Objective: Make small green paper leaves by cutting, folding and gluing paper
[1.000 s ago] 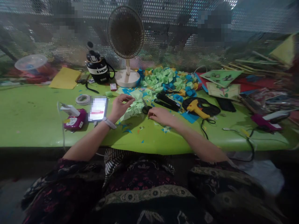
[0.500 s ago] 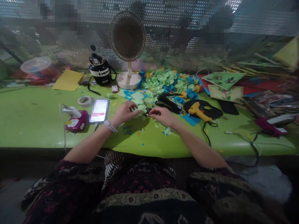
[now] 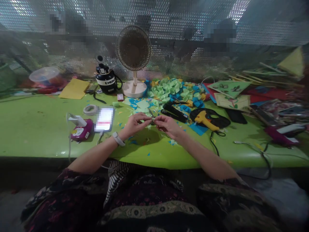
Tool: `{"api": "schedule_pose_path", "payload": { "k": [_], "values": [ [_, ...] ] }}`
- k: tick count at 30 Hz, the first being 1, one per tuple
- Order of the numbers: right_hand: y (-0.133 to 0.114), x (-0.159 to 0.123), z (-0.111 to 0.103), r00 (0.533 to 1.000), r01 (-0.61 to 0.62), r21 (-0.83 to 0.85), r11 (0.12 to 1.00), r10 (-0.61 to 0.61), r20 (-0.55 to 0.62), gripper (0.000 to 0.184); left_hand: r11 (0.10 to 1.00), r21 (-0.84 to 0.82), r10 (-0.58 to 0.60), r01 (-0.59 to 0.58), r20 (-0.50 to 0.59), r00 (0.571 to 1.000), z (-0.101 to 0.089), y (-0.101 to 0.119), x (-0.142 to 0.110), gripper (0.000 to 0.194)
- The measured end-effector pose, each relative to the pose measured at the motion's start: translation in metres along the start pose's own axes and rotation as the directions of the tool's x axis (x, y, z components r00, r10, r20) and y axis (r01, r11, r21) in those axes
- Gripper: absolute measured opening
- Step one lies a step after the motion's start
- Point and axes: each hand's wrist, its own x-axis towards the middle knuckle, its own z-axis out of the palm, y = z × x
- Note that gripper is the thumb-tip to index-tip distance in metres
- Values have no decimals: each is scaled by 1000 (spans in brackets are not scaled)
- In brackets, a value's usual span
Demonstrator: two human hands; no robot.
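My left hand (image 3: pixel 137 125), with a white watch (image 3: pixel 118 139) on its wrist, is closed with thumb and fingers in a pinch. My right hand (image 3: pixel 168 126) pinches from the other side, and the fingertips of both almost meet over the table. Between them is a small dark and pale thing (image 3: pixel 152 121), too small to name. Scissors-like blades (image 3: pixel 150 111) lie just behind the fingertips. Cut bits of green and blue paper (image 3: pixel 173 142) are scattered around the hands. Behind lies a heap of folded light green, blue and yellow paper pieces (image 3: pixel 169 87).
A fan (image 3: pixel 135 85), a black bottle (image 3: pixel 106 82) and yellow paper (image 3: pixel 74 88) stand or lie at the back. To the left are a lit phone (image 3: pixel 105 119), a tape roll (image 3: pixel 90 110) and a purple power strip (image 3: pixel 83 131). A black stapler (image 3: pixel 175 112) and yellow glue gun (image 3: pixel 205 120) lie right.
The light green paper piece at my left fingers no longer shows there. My fingertips have come closer together around a small thing. The whole view has shifted slightly downward in the frame.
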Motion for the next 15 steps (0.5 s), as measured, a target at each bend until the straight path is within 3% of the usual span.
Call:
{"api": "schedule_pose_path", "payload": {
  "k": [6,15],
  "values": [
    [4,2,1,999,-17,19,1000,18,-29,37,987,104,129,-123,-57,990,9,-6,-4,16],
    [8,2,1,999,-24,34,999,25,-30,37,937,216,286,-275,-21,958,11,-11,-7,17]
  ]
}}
